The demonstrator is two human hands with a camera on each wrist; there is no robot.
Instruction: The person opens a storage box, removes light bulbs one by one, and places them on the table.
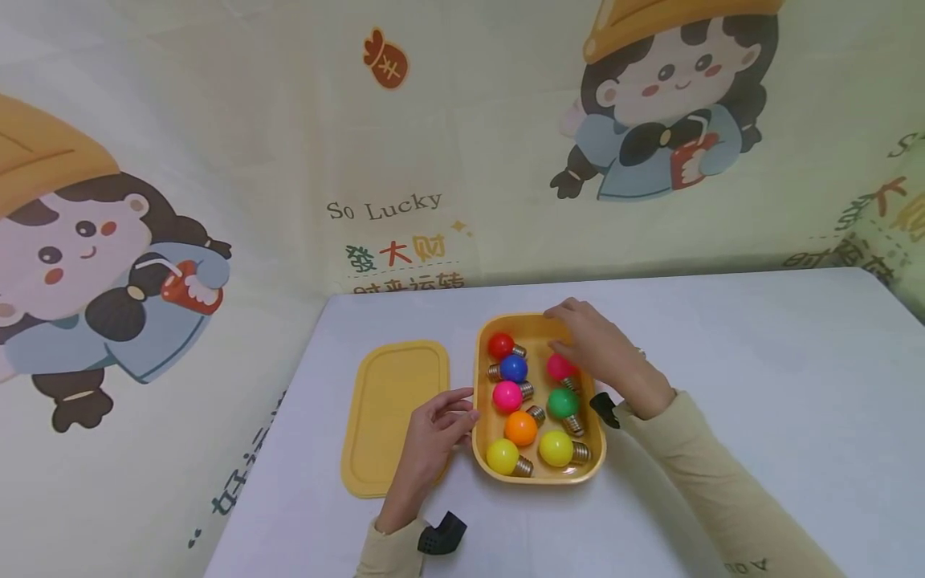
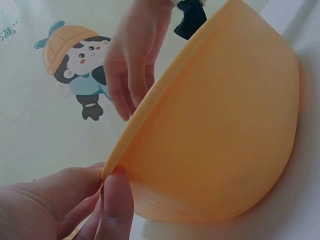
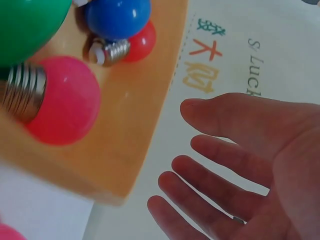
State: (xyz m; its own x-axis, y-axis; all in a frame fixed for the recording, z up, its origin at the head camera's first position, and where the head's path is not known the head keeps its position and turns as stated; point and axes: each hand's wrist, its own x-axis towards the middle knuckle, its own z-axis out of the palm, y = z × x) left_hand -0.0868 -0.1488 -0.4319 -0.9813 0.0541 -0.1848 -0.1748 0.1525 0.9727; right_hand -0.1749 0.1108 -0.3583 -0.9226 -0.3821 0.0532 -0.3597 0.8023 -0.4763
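A yellow plastic box (image 1: 540, 480) holds several coloured light bulbs with metal screw bases. Down its left side are a red bulb (image 1: 501, 346), a blue bulb (image 1: 514, 368), a pink bulb (image 1: 507, 396), an orange bulb (image 1: 520, 429) and a yellow bulb (image 1: 502, 456). On the right lie another pink bulb (image 1: 560, 367), a green bulb (image 1: 562, 403) and a second yellow bulb (image 1: 556, 448). My left hand (image 1: 433, 433) pinches the box's left rim (image 2: 135, 122). Over the far right corner, my right hand (image 1: 603, 345) holds nothing, its fingers (image 3: 220, 150) spread apart.
A flat yellow lid (image 1: 393, 409) lies left of the box, partly under my left forearm. The white table (image 1: 759, 361) extends right. Behind it hangs a printed cloth (image 1: 506, 160). A pink rounded thing (image 3: 9, 234) shows partly outside the box in the right wrist view.
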